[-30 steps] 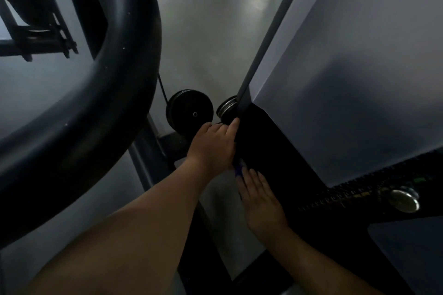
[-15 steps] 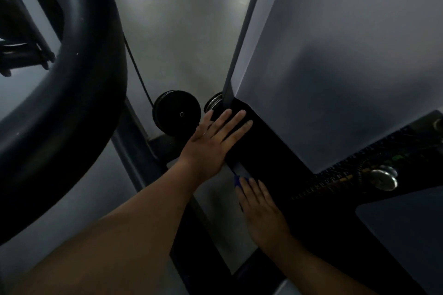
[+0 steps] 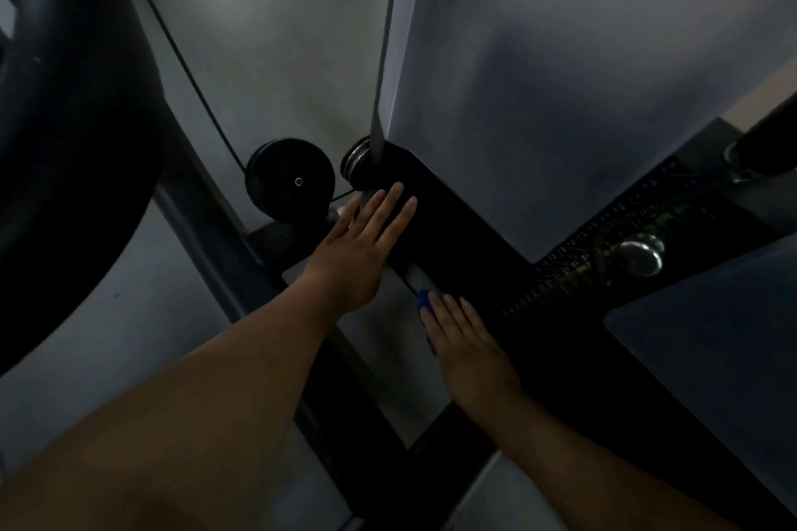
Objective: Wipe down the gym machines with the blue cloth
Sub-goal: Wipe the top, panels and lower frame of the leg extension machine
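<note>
Reaching in from the bottom edge, two bare forearms cross a dim scene toward a gym machine (image 3: 453, 237). The right hand (image 3: 468, 345) is the nearer one: it lies flat, fingers straight and close together, pressing the blue cloth (image 3: 425, 303) onto the machine's black lower band. Only a small blue edge of the cloth shows, at the fingertips and along the hand's left side; the rest is hidden beneath the palm. A little farther on, the left hand (image 3: 358, 246) is spread wide with its fingers straight and apart. It grips nothing, and its fingertips rest on the same black band near the corner. Just beyond those fingertips sits a black pulley wheel (image 3: 290, 181), and beside it on the right a smaller metallic wheel (image 3: 356, 160), partly hidden by the machine's edge. A thin cable (image 3: 194, 82) runs up and to the left from the black wheel. Off to the right, a shiny round knob (image 3: 640, 257) stands by a numbered scale (image 3: 582, 267), too dim to read. Above the band rises a pale grey panel (image 3: 560, 78). A thick black curved bar (image 3: 64, 142) fills the left side, with grey floor (image 3: 267, 34) beyond.
</note>
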